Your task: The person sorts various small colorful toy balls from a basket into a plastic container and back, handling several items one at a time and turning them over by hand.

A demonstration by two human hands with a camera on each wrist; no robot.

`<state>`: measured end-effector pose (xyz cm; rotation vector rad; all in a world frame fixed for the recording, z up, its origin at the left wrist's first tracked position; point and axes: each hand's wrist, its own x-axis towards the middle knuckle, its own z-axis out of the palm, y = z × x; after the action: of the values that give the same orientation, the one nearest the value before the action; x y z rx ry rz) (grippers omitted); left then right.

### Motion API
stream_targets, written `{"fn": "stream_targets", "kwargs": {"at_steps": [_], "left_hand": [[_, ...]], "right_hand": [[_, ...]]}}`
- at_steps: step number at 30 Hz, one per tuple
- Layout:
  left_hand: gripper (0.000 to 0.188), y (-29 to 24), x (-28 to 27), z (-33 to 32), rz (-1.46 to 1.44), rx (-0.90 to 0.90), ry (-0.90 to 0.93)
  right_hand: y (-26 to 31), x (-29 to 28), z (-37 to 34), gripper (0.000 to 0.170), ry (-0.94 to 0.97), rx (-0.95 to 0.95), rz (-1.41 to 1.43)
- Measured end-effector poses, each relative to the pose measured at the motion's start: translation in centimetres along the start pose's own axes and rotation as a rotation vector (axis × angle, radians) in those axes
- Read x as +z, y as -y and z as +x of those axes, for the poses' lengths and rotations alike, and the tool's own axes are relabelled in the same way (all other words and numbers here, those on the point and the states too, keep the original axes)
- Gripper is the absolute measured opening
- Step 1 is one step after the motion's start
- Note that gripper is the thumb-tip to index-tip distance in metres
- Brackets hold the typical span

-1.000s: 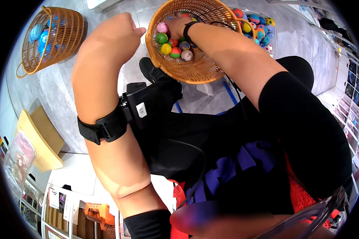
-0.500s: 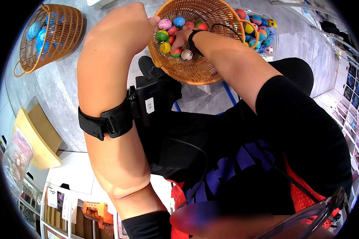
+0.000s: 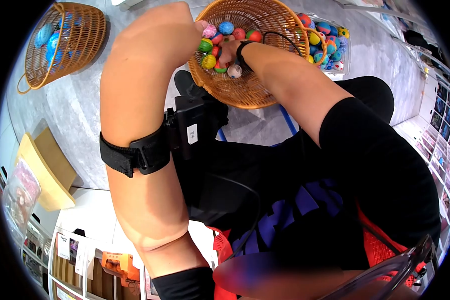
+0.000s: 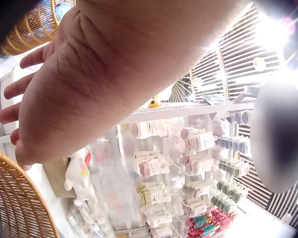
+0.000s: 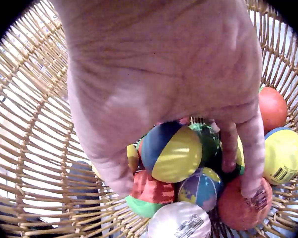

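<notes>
My right hand [image 3: 230, 51] is down inside a round wicker basket [image 3: 257, 95] among several small colourful balls. In the right wrist view, thumb and fingers spread apart over the balls. The fingertips touch a red ball [image 5: 246, 203], and the thumb lies against a red-and-green ball [image 5: 150, 196]. Under the palm sits a blue-and-yellow ball [image 5: 174, 153]; a white ball [image 5: 181, 223] lies nearer the camera. At the basket's left rim is my left hand [image 3: 152, 35], beside a pink ball [image 3: 209, 31]. The left wrist view shows its fingers [image 4: 17, 88] extended and separated, holding nothing.
A second wicker basket [image 3: 77, 52] with blue balls stands on the floor at left. Right of the near basket, a clear bin [image 3: 346, 62] holds more colourful balls. Shelves [image 3: 437, 120] line the right side, and a pale yellow board [image 3: 45, 170] stands at lower left.
My right hand has drawn back slightly toward the basket's middle, uncovering a blue ball and a red one. The left hand has shifted up and right to the basket rim.
</notes>
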<state>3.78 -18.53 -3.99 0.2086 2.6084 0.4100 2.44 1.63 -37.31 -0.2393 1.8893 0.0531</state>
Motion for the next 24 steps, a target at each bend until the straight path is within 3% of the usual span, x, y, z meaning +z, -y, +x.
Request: {"fn": "stream_targets", "kwargs": {"at_steps": [5,7,10,14,17,19,21,24], "left_hand": [[0.044,-0.8,-1.7,-1.2,0.064,-0.005,0.024],[0.043,-2.7,-2.6,-2.4,0.069,-0.033,0.026],[0.042,-3.2,-2.6,-2.5,0.144,-0.084,-0.011],[0.04,-2.1,-2.7,-1.8,0.066,-0.022,0.043],[0.039,-2.0,-2.6,-1.6,0.06,-0.005,0.065],[0.039,-1.6,-2.3,-1.5,0.051,0.015,0.052],[0.039,-1.4,-1.7,-1.2,0.051,0.045,-0.027],[0.039,-1.6,-2.1,-0.7,0.046,0.062,0.05]], "right_hand": [[0.3,-0.6,1.0,0.108,0.017,-0.036,-0.169],[-0.3,-0.3,0.9,0.09,0.082,-0.064,0.027],[-0.6,1.1,0.8,0.083,0.049,-0.101,0.114],[-1.3,1.4,1.5,0.086,0.118,-0.113,0.197],[-1.8,1.7,1.2,0.09,0.06,-0.072,0.259],[-1.5,2.3,0.4,0.092,0.13,-0.015,0.52],[-0.6,2.1,0.1,0.092,0.159,-0.011,0.513],[0.5,1.3,-1.4,0.09,0.194,0.019,0.484]]}}
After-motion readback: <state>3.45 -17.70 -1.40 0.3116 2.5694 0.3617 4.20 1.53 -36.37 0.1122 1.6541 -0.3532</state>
